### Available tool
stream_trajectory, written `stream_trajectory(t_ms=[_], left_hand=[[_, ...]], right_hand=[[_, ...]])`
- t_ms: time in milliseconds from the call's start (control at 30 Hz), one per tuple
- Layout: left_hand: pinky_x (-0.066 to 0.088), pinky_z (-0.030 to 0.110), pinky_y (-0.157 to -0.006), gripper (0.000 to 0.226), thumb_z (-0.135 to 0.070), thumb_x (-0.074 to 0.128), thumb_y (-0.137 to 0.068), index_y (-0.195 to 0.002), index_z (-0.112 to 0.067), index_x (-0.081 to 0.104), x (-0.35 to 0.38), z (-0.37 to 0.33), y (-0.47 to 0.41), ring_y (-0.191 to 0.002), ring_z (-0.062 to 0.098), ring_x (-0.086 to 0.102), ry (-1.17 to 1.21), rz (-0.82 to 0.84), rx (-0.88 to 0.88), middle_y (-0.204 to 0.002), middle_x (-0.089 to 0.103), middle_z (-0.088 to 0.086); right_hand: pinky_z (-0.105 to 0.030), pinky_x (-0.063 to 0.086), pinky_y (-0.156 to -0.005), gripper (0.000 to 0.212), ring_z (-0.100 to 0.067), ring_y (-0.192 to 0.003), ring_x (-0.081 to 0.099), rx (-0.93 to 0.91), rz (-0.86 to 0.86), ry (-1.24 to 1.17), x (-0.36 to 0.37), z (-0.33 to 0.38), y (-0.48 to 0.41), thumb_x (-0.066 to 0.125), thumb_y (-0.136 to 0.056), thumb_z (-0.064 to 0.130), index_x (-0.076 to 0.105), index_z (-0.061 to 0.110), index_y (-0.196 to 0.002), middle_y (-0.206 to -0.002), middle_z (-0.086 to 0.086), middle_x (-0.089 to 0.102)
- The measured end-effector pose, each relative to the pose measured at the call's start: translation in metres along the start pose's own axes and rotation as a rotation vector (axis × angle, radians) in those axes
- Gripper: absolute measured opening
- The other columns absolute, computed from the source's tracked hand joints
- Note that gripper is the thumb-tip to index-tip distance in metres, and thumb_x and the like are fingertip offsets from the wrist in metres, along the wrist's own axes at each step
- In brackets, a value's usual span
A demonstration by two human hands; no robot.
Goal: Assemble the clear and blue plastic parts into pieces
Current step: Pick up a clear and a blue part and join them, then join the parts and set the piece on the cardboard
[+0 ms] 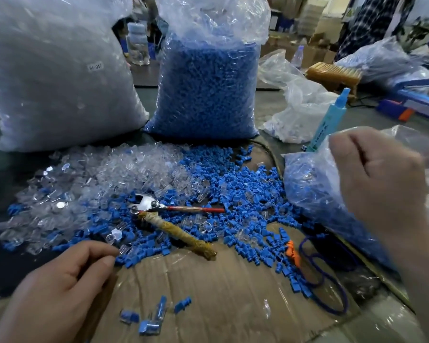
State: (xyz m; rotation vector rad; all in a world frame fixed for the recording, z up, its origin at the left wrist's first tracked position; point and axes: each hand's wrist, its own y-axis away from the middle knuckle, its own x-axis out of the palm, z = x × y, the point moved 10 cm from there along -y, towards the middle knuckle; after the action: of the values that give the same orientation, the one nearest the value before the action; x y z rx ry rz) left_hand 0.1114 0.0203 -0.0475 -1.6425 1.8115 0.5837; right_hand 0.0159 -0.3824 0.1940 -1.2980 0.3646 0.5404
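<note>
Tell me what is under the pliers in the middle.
The pliers lie on the loose blue parts, with a few clear parts mixed in. The tip of the yellow-wrapped handle reaches the cardboard. What lies directly beneath the metal head is covered.

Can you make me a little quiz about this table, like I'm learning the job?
1. True or false: the pliers lie on the loose parts.
2. Which hand grips the small bag of blue parts? A) left B) right
3. Fill in: the finished pieces lie on the ____.
Key: 1 true. 2 B, the right hand. 3 cardboard.
</note>
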Motion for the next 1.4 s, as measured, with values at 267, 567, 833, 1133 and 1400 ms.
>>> stream_trajectory(t_ms=[267,567,833,1133,1400], left_hand=[[0.049,0.022,-0.047,0.016,-0.035,0.06,-0.089,-0.097,-0.031,0.074,-0.028,-0.018,0.008,-0.056,0.009,0.061,0.658,-0.257,-0.143,-0.08,0.073,0.006],[0.045,0.017,-0.043,0.018,-0.019,0.061,-0.096,-0.092,-0.03,0.074,-0.028,-0.03,0.007,-0.055,0.009,0.057,0.684,-0.277,-0.159,-0.073,0.071,0.004],[0.045,0.017,-0.045,0.024,-0.013,0.06,-0.096,-0.087,-0.031,0.074,-0.03,-0.037,0.005,-0.054,0.009,0.056,0.635,-0.253,-0.129,-0.07,0.07,0.004],[0.051,0.019,-0.052,0.025,-0.017,0.062,-0.094,-0.089,-0.04,0.072,-0.028,-0.043,0.008,-0.053,0.002,0.062,0.449,-0.205,-0.099,-0.071,0.073,-0.004],[0.049,0.018,-0.055,0.028,-0.024,0.063,-0.091,-0.092,-0.051,0.064,-0.025,-0.059,0.01,-0.064,0.001,0.064,0.236,-0.135,-0.028,-0.072,0.071,-0.016]], right_hand=[[-0.028,-0.016,-0.106,0.081,-0.001,-0.14,-0.009,-0.288,1.253,-0.387,0.128,0.186,0.19,0.058,-0.091,0.054,-0.001,0.045,-0.145,-0.153,0.018,-0.01],[-0.048,0.031,-0.108,0.041,-0.034,-0.126,0.04,-0.563,1.028,-0.183,0.153,0.261,0.192,0.055,-0.09,0.048,0.058,0.025,-0.124,-0.13,-0.01,0.047],[-0.045,0.042,-0.087,0.029,-0.027,-0.099,0.05,-0.578,0.895,-0.169,0.148,0.228,0.179,0.044,-0.096,0.046,0.062,0.025,-0.102,-0.104,-0.001,0.057],[-0.039,0.041,-0.062,0.019,-0.031,-0.078,0.052,-0.494,0.985,-0.284,0.153,0.226,0.175,0.049,-0.096,0.032,0.056,0.016,-0.103,-0.092,-0.008,0.05],[-0.039,0.049,-0.063,0.024,-0.019,-0.073,0.051,-0.343,0.834,-0.527,0.135,0.208,0.149,0.051,-0.091,0.043,0.06,0.021,-0.091,-0.087,0.004,0.048]])
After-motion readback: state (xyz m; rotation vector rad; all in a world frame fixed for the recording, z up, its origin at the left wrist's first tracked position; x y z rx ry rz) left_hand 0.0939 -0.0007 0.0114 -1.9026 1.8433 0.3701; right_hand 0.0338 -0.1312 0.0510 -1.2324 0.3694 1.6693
